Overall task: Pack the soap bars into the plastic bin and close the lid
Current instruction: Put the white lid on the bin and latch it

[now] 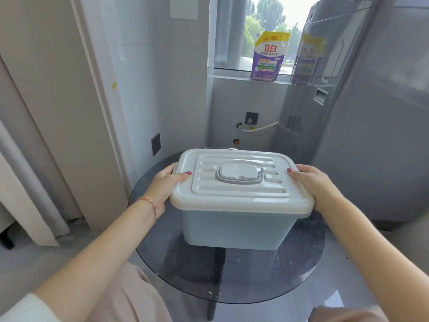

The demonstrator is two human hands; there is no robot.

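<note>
White lid [239,180] sits on the pale-blue plastic bin [234,228]; left hand [162,187] and right hand [313,184] clasp its edges (no soap visible), apparently nearly finished.

lid [239,180] on bin [236,226] | bin on table [232,280] | pouch [269,56] behind

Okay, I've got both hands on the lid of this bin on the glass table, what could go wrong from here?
1. The lid may not be fully latched; its near right corner seems to sit slightly proud of the bin, so it could pop open.
2. Pressing unevenly with the left hand and right hand could slide the bin on the smooth glass table.
3. Soap bars aren't visible, so packing can't be confirmed.
</note>
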